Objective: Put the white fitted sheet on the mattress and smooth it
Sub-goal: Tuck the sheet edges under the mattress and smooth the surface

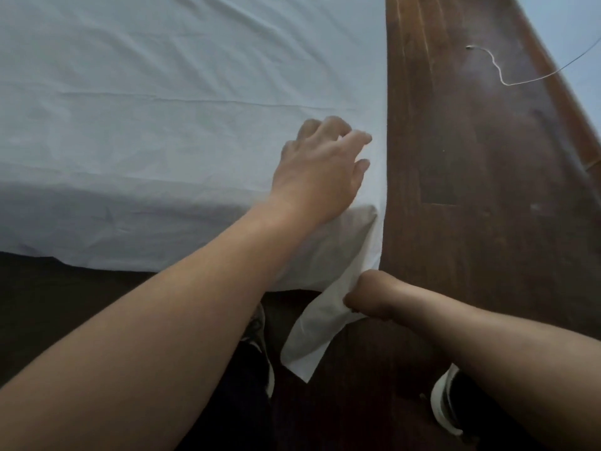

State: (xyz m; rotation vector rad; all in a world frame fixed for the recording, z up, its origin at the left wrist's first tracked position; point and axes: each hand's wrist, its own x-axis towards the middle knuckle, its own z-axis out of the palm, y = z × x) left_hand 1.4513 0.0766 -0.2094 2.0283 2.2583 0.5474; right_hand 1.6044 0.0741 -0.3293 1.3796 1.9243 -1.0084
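My right hand (370, 297) pinches the sheet (162, 109) flap hanging below the mattress corner (364, 222); that corner lies just above this grip, where my left hand (322, 170) presses flat, fingers relaxed.

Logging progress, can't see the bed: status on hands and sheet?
Left hand flat on sheet near corner. Right hand grips loose flap. Nothing in the way.

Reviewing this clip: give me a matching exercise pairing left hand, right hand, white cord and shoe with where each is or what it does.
1 left hand
2 right hand
3 white cord
4 shoe

a lies on the wooden floor by the wall
b pinches the loose corner of the sheet
c rests spread on the mattress top
d stands on the floor under the right forearm

Pairs: 1-c, 2-b, 3-a, 4-d
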